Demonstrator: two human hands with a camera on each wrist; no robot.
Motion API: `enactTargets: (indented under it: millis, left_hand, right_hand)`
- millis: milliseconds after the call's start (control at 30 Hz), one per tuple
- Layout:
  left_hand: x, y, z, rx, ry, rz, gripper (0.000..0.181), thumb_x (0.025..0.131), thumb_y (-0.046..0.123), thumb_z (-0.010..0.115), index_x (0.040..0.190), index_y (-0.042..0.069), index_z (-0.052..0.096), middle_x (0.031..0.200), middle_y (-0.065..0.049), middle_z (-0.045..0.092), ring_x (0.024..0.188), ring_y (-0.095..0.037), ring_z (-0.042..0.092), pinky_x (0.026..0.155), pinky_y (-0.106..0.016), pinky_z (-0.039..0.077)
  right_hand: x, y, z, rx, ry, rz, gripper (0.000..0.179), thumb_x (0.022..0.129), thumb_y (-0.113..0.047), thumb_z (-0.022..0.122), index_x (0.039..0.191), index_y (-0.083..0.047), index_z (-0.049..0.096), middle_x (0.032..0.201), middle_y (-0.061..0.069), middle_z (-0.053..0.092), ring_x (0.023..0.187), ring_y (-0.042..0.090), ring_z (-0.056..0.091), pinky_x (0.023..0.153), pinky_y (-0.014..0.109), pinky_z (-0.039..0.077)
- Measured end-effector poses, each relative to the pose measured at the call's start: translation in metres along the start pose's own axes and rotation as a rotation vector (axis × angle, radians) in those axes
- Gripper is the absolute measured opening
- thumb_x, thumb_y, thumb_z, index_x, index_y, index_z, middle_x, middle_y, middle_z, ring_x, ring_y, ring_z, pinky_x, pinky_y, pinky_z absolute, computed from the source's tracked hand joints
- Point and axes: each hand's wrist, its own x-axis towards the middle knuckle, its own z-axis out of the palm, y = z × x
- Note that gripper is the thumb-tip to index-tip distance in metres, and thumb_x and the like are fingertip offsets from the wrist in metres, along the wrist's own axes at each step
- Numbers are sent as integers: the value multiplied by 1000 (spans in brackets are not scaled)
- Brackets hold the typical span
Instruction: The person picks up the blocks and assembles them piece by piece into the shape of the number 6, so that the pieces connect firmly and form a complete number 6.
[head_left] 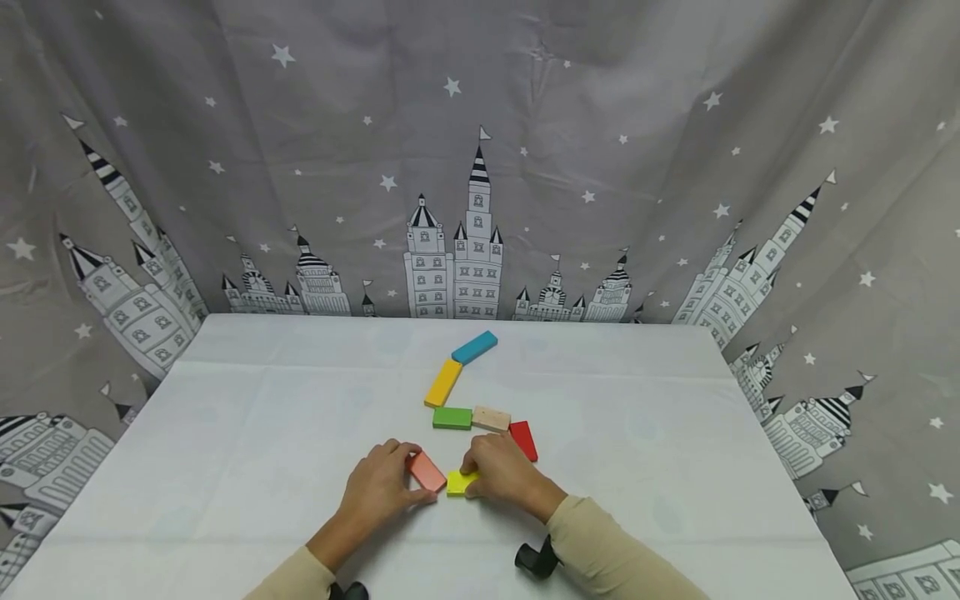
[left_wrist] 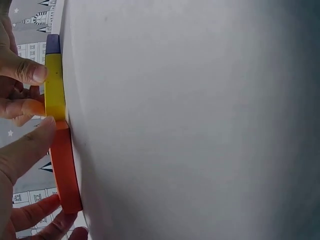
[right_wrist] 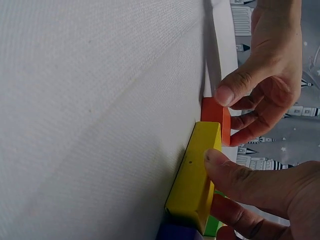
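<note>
Near the front of the table, my left hand [head_left: 378,486] holds a salmon-orange block [head_left: 426,472] between thumb and fingers. Its near corner meets the end of a bright yellow block [head_left: 459,483], which my right hand [head_left: 508,475] pinches. In the left wrist view the orange block [left_wrist: 67,172] and yellow block [left_wrist: 56,87] stand end to end. A dark purple-blue block [left_wrist: 52,44] adjoins the yellow one's other end; in the head view my right hand hides it. The right wrist view shows the thumb on the yellow block [right_wrist: 192,175].
Beyond my hands a bent line of flat blocks runs back: red [head_left: 523,440], plain wood [head_left: 491,418], green [head_left: 452,418], amber yellow [head_left: 443,383] and blue [head_left: 475,347]. All lie on a white-covered table [head_left: 262,417]. A grey castle-print curtain [head_left: 562,208] hangs behind.
</note>
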Motion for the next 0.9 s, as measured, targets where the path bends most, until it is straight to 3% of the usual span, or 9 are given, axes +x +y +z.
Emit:
enactTargets:
  millis: [200, 433, 733, 900]
  left_hand:
    - [2, -2, -3, -16, -25, 31, 66, 52, 45, 84, 104, 11, 63, 90, 3, 56, 77, -14, 48, 65, -31, 44]
    - [11, -5, -8, -5, -125, 22, 63, 53, 42, 85, 106, 15, 65, 101, 4, 61, 93, -19, 53, 79, -39, 46]
    - [24, -15, -16, -29, -207, 59, 60, 55, 35, 86, 109, 17, 65, 104, 6, 60, 98, -18, 51, 85, -40, 44]
    - [33, -20, -23, 17, -248, 81, 60, 56, 36, 85, 110, 19, 66, 108, 4, 61, 98, -18, 49, 87, -40, 42]
  right_hand:
    - [0, -2, -1, 4, -9, 2, 29, 67, -28, 81, 92, -16, 74, 77, -12, 65, 71, 4, 48, 74, 25, 41]
    - [0, -3, -2, 27, -23, 16, 29, 67, -26, 81, 93, -14, 73, 78, -10, 64, 71, 5, 48, 67, 19, 42]
    - [-1, -5, -3, 42, -26, 20, 30, 67, -25, 80, 93, -12, 73, 79, -9, 64, 72, 5, 49, 67, 18, 43]
    - [-2, -6, -3, 50, -25, 24, 30, 67, -25, 80, 94, -12, 73, 79, -10, 62, 72, 4, 49, 66, 17, 43]
